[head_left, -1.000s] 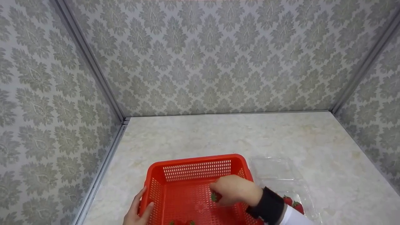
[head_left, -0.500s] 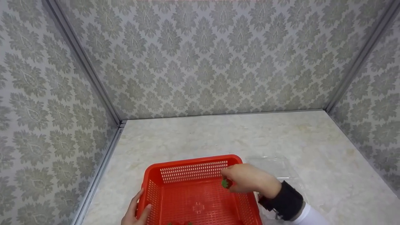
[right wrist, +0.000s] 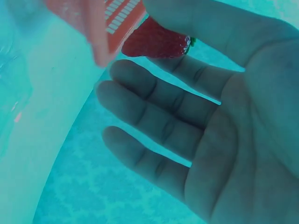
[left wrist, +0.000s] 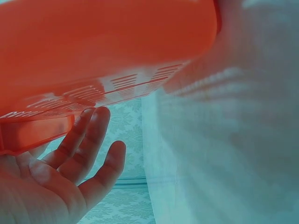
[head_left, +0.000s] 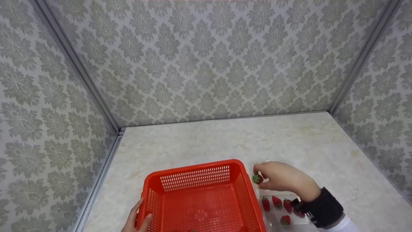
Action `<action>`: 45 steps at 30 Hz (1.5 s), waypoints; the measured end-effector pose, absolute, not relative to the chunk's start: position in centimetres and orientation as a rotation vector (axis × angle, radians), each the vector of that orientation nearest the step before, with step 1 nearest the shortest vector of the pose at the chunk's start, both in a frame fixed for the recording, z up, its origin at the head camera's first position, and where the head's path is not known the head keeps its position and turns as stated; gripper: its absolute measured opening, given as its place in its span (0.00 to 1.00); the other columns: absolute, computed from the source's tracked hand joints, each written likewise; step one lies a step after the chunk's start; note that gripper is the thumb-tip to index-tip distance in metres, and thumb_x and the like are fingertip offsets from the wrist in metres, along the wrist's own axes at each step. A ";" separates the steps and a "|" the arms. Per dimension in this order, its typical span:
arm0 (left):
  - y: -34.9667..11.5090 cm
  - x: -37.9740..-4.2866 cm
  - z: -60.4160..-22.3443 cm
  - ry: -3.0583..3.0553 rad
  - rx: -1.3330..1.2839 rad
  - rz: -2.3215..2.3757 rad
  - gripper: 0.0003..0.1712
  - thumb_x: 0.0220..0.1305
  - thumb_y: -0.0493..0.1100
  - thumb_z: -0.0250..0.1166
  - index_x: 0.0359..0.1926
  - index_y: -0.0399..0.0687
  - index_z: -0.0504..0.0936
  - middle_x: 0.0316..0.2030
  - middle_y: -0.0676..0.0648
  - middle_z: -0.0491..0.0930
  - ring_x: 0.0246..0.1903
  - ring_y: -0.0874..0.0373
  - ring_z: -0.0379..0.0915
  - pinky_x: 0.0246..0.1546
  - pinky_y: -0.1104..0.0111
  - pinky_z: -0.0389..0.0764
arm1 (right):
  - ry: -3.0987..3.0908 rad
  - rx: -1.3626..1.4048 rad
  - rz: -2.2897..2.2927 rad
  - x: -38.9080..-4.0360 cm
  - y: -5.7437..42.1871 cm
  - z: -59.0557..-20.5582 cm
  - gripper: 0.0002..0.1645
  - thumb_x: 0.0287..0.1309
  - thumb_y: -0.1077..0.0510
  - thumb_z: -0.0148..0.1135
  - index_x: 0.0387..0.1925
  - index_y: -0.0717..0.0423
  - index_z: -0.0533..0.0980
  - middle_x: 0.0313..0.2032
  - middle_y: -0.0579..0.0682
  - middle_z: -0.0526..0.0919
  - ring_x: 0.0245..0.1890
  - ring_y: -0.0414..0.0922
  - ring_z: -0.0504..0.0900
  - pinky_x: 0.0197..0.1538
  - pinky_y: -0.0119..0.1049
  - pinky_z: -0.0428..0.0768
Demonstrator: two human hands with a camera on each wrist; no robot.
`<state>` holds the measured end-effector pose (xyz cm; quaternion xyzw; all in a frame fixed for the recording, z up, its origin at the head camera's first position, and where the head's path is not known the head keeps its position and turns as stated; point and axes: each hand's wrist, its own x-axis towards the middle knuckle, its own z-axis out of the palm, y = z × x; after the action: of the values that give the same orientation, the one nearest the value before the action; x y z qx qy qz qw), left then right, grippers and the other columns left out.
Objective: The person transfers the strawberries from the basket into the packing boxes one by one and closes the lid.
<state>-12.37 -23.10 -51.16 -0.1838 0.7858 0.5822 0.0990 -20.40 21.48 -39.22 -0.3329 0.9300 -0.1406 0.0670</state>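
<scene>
My right hand [head_left: 283, 177] pinches a strawberry [head_left: 258, 179] between thumb and index finger, green leaves facing left in the head view. It hovers over the far part of a clear plastic box [head_left: 273, 219], just right of the red basket [head_left: 193, 166]. In the right wrist view the strawberry [right wrist: 156, 41] sits at the fingertips; the other fingers are extended. My left hand [head_left: 136, 220] holds the basket's left wall, thumb inside the rim and fingers outside. The left wrist view shows those fingers [left wrist: 96, 133] against the outer wall.
Several strawberries [head_left: 276, 201] lie in the near part of the clear box. A bit of strawberry and leaf [head_left: 192, 230] shows at the basket's bottom edge in view. Patterned walls [head_left: 206, 64] enclose the marble-look table [head_left: 193, 138] at the back and sides.
My right hand has lifted the strawberry out of the basket and carried it right, over the clear box. My left hand stays on the basket. The head view has shifted slightly.
</scene>
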 end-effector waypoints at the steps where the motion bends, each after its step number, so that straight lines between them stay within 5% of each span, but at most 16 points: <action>1: -23.2 -12.4 -51.2 2.322 -0.551 1.721 0.49 0.56 0.63 0.62 0.72 0.55 0.48 0.53 0.37 0.70 0.39 0.51 0.78 0.32 0.56 0.83 | 2.810 -0.993 -0.425 -20.4 22.0 -39.4 0.12 0.47 0.56 0.68 0.29 0.46 0.71 0.23 0.37 0.69 0.23 0.37 0.67 0.26 0.31 0.69; 25: -23.2 -12.4 -51.0 2.314 -0.555 1.734 0.49 0.57 0.62 0.62 0.72 0.54 0.48 0.53 0.36 0.70 0.39 0.50 0.78 0.31 0.56 0.83 | 2.724 -0.548 -0.555 -19.4 30.4 -47.7 0.14 0.44 0.60 0.68 0.33 0.51 0.72 0.20 0.40 0.71 0.20 0.40 0.67 0.23 0.35 0.68; 33: -23.1 -12.4 -51.0 2.330 -0.540 1.730 0.48 0.58 0.61 0.62 0.72 0.54 0.48 0.52 0.36 0.70 0.39 0.50 0.78 0.31 0.56 0.83 | 2.723 -0.448 -0.559 -18.9 30.5 -48.3 0.14 0.45 0.61 0.68 0.36 0.51 0.74 0.18 0.42 0.70 0.18 0.41 0.65 0.21 0.35 0.65; 45: -23.0 -12.3 -51.0 2.328 -0.525 1.743 0.49 0.56 0.63 0.62 0.72 0.54 0.49 0.53 0.35 0.69 0.39 0.50 0.78 0.32 0.56 0.83 | 2.725 -0.322 -0.516 -18.9 29.9 -47.4 0.17 0.45 0.61 0.70 0.39 0.53 0.75 0.25 0.46 0.74 0.26 0.44 0.71 0.31 0.43 0.74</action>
<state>-12.34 -23.04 -50.99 -0.1769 0.7844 0.5871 0.0932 -18.88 29.94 -47.35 -0.1137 0.9611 -0.1819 0.1739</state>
